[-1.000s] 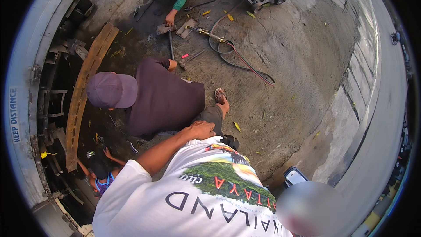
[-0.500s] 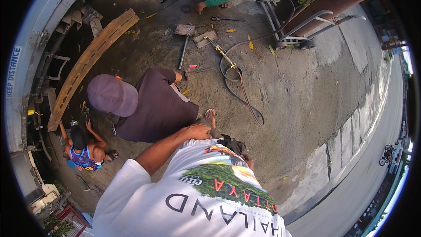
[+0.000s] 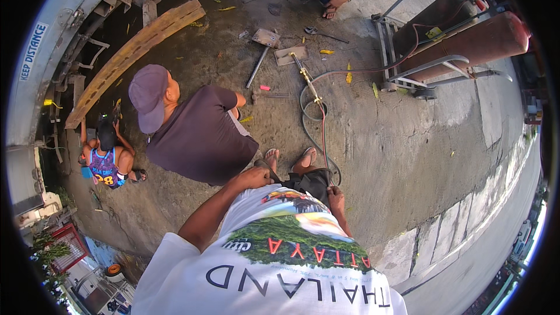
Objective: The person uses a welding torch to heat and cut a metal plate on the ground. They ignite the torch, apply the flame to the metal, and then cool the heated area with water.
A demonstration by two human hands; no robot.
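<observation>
The dark shorts (image 3: 312, 183) are worn at the waist, below the hem of the white shirt (image 3: 315, 245). The left grip (image 3: 256, 177) is rested with curled fingers at their left side, the right grip (image 3: 336, 198) by their right edge; whether cloth is clamped in either cannot be told. The cloth is best steadied evenly from both sides, with the feet kept clear of the looped hose (image 3: 303, 108). On the concrete ground (image 3: 385, 157) are counted one cutting torch (image 3: 309, 81), one wrench (image 3: 326, 36), one hammer (image 3: 256, 98), one rod (image 3: 257, 67) and two slab-like metal pieces (image 3: 266, 37). One curved beam (image 3: 137, 61) is seen at left. Two gas cylinders (image 3: 469, 46) are carried on one trolley (image 3: 388, 52). Three co-workers (image 3: 201, 134) are counted.
</observation>
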